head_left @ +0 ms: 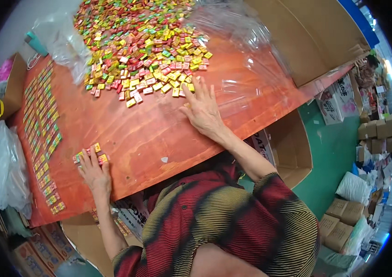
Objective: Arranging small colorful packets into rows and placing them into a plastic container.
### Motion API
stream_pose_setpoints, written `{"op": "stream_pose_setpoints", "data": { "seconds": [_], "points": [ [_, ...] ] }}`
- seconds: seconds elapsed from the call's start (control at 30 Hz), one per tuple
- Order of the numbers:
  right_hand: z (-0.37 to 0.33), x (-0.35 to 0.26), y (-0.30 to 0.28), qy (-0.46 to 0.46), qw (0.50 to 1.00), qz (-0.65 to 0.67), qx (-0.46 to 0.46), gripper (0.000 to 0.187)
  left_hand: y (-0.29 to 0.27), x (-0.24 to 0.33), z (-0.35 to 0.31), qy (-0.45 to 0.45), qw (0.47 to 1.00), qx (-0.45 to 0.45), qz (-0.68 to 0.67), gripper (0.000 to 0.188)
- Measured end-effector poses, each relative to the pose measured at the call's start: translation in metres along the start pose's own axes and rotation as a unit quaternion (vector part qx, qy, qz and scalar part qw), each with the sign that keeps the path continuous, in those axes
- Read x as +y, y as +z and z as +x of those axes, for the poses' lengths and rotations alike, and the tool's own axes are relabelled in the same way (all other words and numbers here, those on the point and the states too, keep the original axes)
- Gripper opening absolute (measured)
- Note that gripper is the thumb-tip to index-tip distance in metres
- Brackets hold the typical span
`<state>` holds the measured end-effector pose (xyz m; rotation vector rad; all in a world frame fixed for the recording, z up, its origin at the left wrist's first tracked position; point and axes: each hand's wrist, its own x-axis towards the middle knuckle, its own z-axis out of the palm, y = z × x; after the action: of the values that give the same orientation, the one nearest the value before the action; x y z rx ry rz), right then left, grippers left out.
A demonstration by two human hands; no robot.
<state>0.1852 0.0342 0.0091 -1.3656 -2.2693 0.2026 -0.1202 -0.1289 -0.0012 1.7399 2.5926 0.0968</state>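
A big heap of small wrapped block-shaped candies in yellow, red, pink and green spreads over the far part of the orange-red table. At its near right edge, my right hand is open with fingers spread, its fingertips by a few yellow candies. My left hand lies open at the near left, fingers stretched over a small group of candies set side by side. Part of that group is hidden under the fingers. Further left, candies stand in long neat rows along the table's left side.
Clear plastic sheets and crumpled film lie right of the heap, beside a large cardboard box. A clear plastic bag hangs at the left edge. An open carton stands below the table's front edge.
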Motion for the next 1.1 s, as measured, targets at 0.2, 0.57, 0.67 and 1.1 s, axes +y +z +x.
{"op": "stream_pose_setpoints", "data": {
  "seconds": [0.2,0.57,0.67,1.1],
  "points": [
    [0.023,-0.004,0.028,0.032,0.999,0.003,-0.029,0.055,0.009,0.002,0.018,-0.045,0.994,0.071,0.068,0.055],
    [-0.003,0.121,-0.023,0.018,0.981,-0.095,0.169,0.024,-0.005,0.199,0.014,0.351,0.893,0.096,-0.265,0.052],
    [-0.013,0.135,-0.025,0.010,0.979,-0.125,0.163,0.021,0.013,0.262,0.037,0.408,0.880,0.080,-0.231,0.057],
    [-0.057,0.051,-0.038,-0.049,0.998,0.033,0.031,0.014,0.016,0.176,-0.002,0.426,0.885,0.048,-0.181,0.038]
  ]
}}
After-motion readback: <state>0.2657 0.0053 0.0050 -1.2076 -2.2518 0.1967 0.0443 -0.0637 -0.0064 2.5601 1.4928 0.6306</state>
